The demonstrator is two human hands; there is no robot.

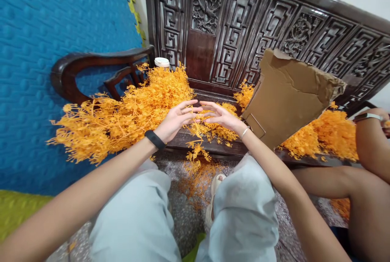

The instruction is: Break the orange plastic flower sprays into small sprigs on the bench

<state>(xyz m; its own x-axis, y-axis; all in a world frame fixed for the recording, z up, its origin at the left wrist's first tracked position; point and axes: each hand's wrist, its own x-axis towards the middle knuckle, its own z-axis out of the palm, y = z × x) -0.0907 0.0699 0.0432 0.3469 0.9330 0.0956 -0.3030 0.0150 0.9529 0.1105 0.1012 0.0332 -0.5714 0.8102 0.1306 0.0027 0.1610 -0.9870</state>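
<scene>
My left hand [178,119] and my right hand [221,116] meet over the front of a dark carved wooden bench [210,148]. Between their fingertips they pinch a thin orange plastic sprig [198,122], which hangs down toward the floor. The other fingers are stretched out. A black band sits on my left wrist and a thin bracelet on my right. A big pile of orange plastic sprigs [128,115] lies on the bench left of my hands, and a smaller heap [219,130] lies just behind them.
A torn cardboard piece [286,103] leans on the bench at right, more orange sprigs [332,136] beyond it. Another person's arm [368,140] and leg are at the right edge. Fallen sprigs [198,176] lie on the floor between my knees. A blue padded mat [45,50] stands left.
</scene>
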